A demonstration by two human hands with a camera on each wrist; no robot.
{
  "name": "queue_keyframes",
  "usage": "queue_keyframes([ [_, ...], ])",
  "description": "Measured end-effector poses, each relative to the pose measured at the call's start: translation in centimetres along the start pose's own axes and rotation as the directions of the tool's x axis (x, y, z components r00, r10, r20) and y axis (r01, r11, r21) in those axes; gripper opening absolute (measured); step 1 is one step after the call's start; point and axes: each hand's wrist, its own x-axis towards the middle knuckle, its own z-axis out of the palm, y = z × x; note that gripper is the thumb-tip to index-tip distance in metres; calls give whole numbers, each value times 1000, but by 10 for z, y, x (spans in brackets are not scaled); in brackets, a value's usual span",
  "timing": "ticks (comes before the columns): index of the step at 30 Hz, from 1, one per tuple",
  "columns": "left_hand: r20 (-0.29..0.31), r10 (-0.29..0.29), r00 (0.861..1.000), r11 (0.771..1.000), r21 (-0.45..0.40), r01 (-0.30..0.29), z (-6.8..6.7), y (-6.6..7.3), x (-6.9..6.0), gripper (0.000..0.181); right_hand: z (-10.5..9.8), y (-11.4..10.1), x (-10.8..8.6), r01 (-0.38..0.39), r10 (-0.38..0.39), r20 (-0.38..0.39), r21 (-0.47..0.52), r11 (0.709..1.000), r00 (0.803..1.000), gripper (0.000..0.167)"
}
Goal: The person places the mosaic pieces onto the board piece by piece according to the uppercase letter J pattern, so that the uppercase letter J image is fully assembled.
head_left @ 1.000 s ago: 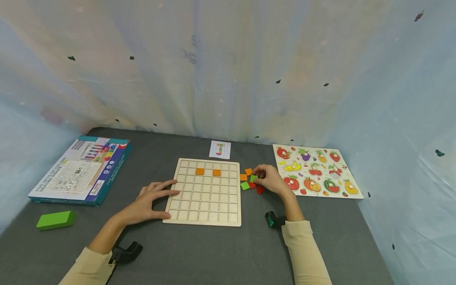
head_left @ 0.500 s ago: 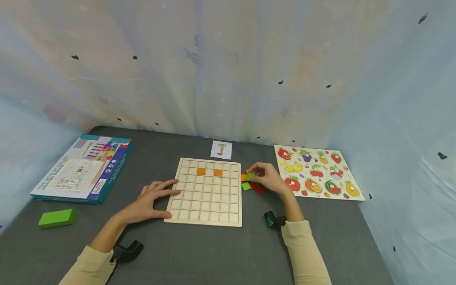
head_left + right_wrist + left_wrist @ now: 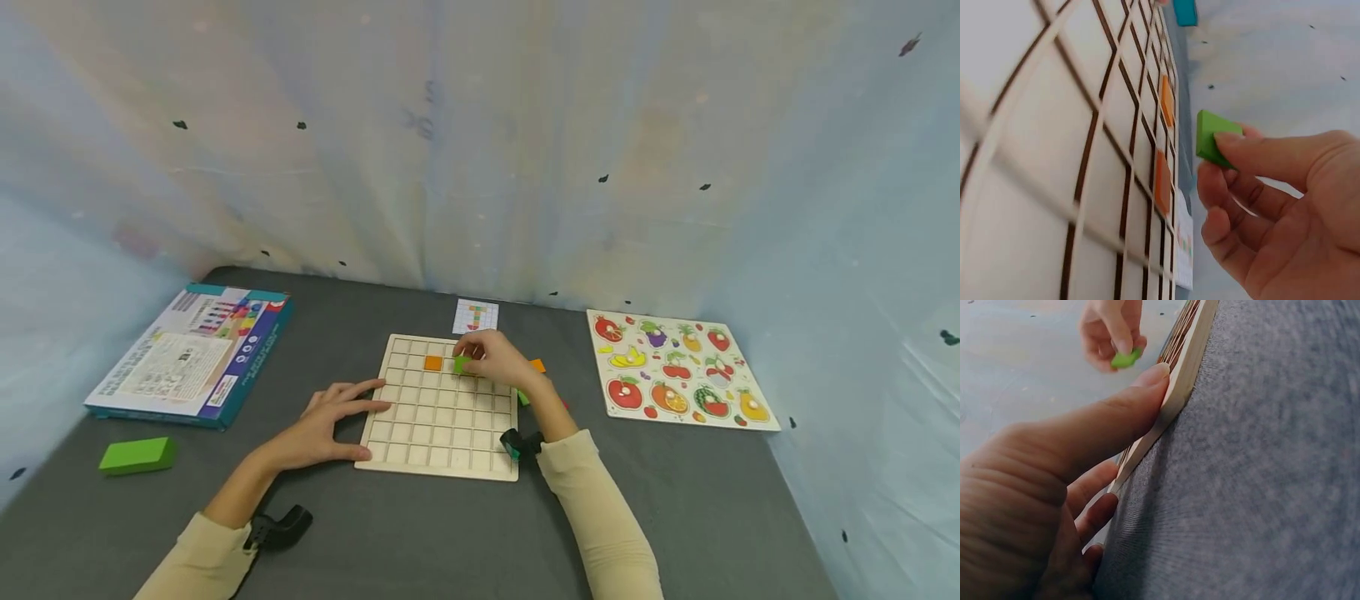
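A wooden grid board (image 3: 427, 433) lies in the middle of the dark cloth. The left hand (image 3: 322, 427) rests along its left edge, thumb and fingertips touching the rim with fingers spread. Above the board's upper part, the right hand (image 3: 498, 360) pinches a green square tile (image 3: 462, 364) between thumb and fingers; in the right wrist view the tile (image 3: 1213, 139) is held clear of the grid. Two orange tiles (image 3: 1167, 102) sit in board cells; in the head view one (image 3: 432, 362) shows, the other is mostly behind the right hand.
Orange (image 3: 537, 365), green and red tiles lie right of the board, partly behind the right forearm. A pattern card (image 3: 476, 317) lies beyond it. A fruit puzzle (image 3: 675, 372) is at the right, a flat box (image 3: 187, 354) and green block (image 3: 138, 456) at the left.
The right hand has picked up a green tile from the loose pile and moved left with it over the board. The left hand has stayed on the board's left edge.
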Motion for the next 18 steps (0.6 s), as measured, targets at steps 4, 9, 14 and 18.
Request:
queue_keyframes([
  [4, 3, -8, 1000, 1000, 3, 8, 0, 1, 0, 66, 8, -3, 16, -29, 30, 29, -55, 998, 999, 16],
  [9, 11, -22, 1000, 1000, 2, 22, -1, 2, 1, 67, 14, -1, 22, -69, 73, 34, -94, 993, 997, 17],
  [14, 17, -25, 1000, 1000, -4, 25, -1, 4, 1, 67, 16, 1, 23, -90, 92, 18, -90, 992, 996, 17],
  [18, 20, -29, 999, 999, -16, 30, -1, 5, 1, 67, 17, 1, 24, -94, 95, 2, -86, 992, 996, 18],
])
